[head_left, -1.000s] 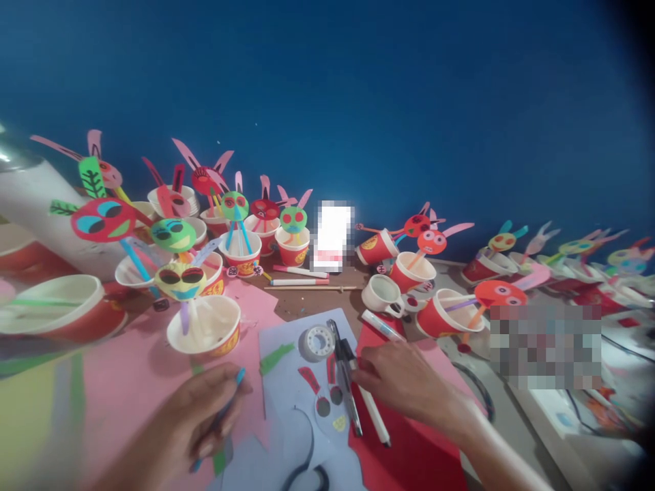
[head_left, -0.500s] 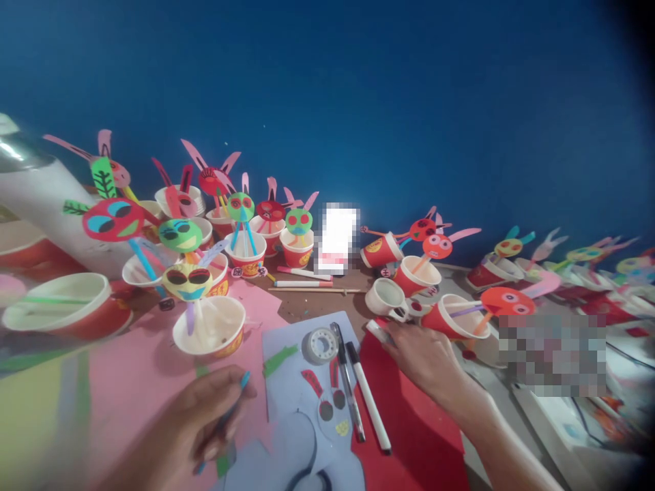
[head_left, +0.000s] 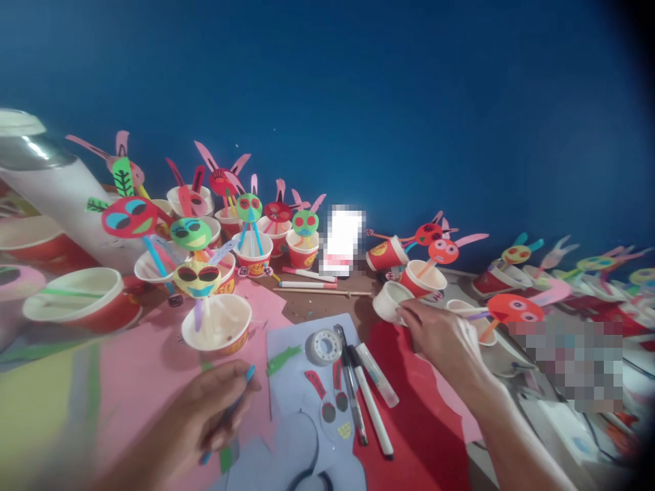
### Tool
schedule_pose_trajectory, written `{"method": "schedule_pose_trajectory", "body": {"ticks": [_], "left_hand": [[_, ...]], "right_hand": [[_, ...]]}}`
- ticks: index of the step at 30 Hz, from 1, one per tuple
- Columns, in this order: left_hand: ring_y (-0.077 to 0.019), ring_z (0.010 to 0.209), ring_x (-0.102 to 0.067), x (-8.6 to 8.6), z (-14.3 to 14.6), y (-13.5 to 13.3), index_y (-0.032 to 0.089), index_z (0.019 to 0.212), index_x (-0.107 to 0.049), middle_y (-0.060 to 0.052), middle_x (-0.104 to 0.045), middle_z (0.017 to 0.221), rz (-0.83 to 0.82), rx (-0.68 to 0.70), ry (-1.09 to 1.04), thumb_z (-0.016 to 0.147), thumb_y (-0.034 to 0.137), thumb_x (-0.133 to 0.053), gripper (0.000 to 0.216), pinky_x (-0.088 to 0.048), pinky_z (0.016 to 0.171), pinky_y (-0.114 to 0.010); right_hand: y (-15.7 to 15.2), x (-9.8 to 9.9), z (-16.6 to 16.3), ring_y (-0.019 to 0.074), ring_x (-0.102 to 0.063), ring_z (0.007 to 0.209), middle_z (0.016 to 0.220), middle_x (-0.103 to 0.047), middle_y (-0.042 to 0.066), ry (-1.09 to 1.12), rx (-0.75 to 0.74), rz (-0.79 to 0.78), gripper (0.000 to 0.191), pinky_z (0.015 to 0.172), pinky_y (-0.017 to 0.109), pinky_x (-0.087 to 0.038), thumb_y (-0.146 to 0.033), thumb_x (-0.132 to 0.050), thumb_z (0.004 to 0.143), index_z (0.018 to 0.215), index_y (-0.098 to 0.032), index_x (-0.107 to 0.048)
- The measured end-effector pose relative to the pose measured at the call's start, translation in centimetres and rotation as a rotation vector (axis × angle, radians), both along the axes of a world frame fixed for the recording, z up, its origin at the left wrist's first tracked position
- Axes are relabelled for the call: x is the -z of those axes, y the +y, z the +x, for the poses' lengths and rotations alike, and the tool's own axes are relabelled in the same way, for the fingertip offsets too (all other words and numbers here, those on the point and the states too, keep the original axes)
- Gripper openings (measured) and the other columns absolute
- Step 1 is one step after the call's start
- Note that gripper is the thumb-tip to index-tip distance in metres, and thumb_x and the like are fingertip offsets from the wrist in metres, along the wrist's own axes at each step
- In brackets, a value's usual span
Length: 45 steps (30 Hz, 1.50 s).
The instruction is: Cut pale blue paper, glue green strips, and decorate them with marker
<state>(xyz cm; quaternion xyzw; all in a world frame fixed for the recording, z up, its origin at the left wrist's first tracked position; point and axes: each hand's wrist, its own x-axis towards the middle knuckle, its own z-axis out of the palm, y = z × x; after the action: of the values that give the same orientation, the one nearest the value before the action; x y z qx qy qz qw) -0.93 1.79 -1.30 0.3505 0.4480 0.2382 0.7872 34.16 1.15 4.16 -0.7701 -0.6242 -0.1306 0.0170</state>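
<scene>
Blue wall [head_left: 327, 102] is seen behind a worktop [head_left: 306, 311] crowded with red-and-white paper cups [head_left: 234, 341]. On it, the tape roll [head_left: 333, 349] is taken as the landmark. Since half a second ago the clear tube [head_left: 377, 375] has been shifted: it was covered by the right hand [head_left: 440, 334] then, and is now laid beside the white marker [head_left: 371, 402], right of and nearer than the tape roll. With this, it is judged, the tube has been placed among the pens, and the right hand has been freed for the white mug [head_left: 387, 305], reached beyond and right of the roll. The mug's side is touched by the fingers; whether it is gripped cannot be told. Left of the roll and nearer, the blue stick [head_left: 250, 373] is grasped by the curled fingers of the left hand [head_left: 215, 402], as in both earlier frames. Just nearer than the roll, the paper face [head_left: 335, 412] has been left lying on the lavender sheet [head_left: 286, 334].
</scene>
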Motion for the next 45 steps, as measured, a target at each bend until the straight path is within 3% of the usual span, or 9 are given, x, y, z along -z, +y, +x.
{"method": "schedule_pose_trajectory", "body": {"ticks": [5,8,14,19,26,31,36,45], "left_hand": [[-0.0034,0.041,-0.027,0.0,0.0,0.1,0.016,0.083,-0.059,0.005,-0.043,0.056,0.085,0.063,-0.031,0.086,0.052,-0.052,0.037,-0.016,0.04,-0.018],[-0.0035,0.04,-0.025,0.0,0.1,0.1,0.017,0.084,-0.058,0.006,-0.042,0.055,0.073,0.064,-0.042,0.085,0.053,-0.053,0.036,-0.013,0.038,-0.018],[-0.0028,0.04,-0.027,-0.2,0.2,0.1,0.017,0.086,-0.059,0.005,-0.045,0.056,0.049,0.039,-0.019,0.086,0.049,-0.054,0.032,-0.015,0.038,-0.018],[-0.003,0.039,-0.028,-1.2,0.5,0.4,0.016,0.083,-0.059,0.005,-0.047,0.054,0.019,-0.027,-0.087,0.08,0.047,-0.062,0.031,-0.016,0.038,-0.017],[-0.0037,0.039,-0.027,-1.6,0.3,0.3,0.016,0.08,-0.059,0.005,-0.046,0.053,0.065,-0.009,-0.065,0.079,0.049,-0.062,0.033,-0.016,0.039,-0.019],[-0.0036,0.039,-0.023,-0.5,-0.2,0.3,0.017,0.083,-0.057,0.006,-0.042,0.053,0.061,0.022,-0.056,0.081,0.051,-0.06,0.034,-0.013,0.039,-0.02],[-0.0047,0.043,-0.027,-0.2,-0.3,0.3,0.018,0.085,-0.059,0.005,-0.043,0.057,0.063,0.028,-0.001,0.085,0.049,-0.056,0.031,-0.015,0.041,-0.02],[-0.0043,0.041,-0.025,-0.9,-0.2,0.2,0.017,0.086,-0.059,0.007,-0.039,0.053,0.081,0.025,-0.1,0.087,0.046,-0.054,0.029,-0.019,0.042,-0.018]], "right_hand": [[-1.6,-2.0,0.3,0.016,-0.06,0.053,0.069,-0.072,0.003,-0.01,-0.003,0.212,0.028,0.049,0.024,-0.034,-0.04,-0.05,0.089,0.096,-0.025,-0.071],[-2.0,-2.1,0.7,0.016,-0.062,0.056,0.072,-0.073,0.002,-0.039,-0.061,0.321,0.03,0.05,0.024,-0.035,-0.042,-0.048,0.09,0.097,-0.024,-0.071],[-0.9,0.5,0.4,0.0147,-0.062,0.055,0.073,-0.073,-0.002,-0.063,-0.138,0.05,0.018,0.048,0.024,-0.032,-0.034,-0.055,0.087,0.089,-0.028,-0.071],[-0.2,2.4,0.1,0.0185,-0.061,0.052,0.066,-0.071,0.004,-0.076,-0.155,-0.038,0.022,0.046,0.026,-0.026,-0.038,-0.054,0.086,0.09,-0.025,-0.072],[-0.7,1.4,-0.6,0.0228,-0.06,0.049,0.057,-0.067,0.003,-0.09,-0.047,-0.024,0.031,0.045,0.026,-0.027,-0.041,-0.056,0.084,0.109,-0.028,-0.067],[-0.5,1.2,-0.9,0.023,-0.065,0.057,0.069,-0.073,0.005,-0.059,-0.059,-0.06,0.024,0.048,0.026,-0.026,-0.038,-0.054,0.087,0.103,-0.026,-0.068],[-0.7,1.1,-0.9,0.0171,-0.063,0.056,0.068,-0.073,0.0,-0.034,-0.119,-0.096,0.018,0.047,0.024,-0.025,-0.035,-0.052,0.088,0.086,-0.026,-0.068],[-0.5,1.3,-0.7,0.0201,-0.063,0.061,0.075,-0.073,0.004,-0.026,-0.095,-0.067,0.022,0.051,0.026,-0.026,-0.038,-0.051,0.088,0.097,-0.026,-0.068]]}}
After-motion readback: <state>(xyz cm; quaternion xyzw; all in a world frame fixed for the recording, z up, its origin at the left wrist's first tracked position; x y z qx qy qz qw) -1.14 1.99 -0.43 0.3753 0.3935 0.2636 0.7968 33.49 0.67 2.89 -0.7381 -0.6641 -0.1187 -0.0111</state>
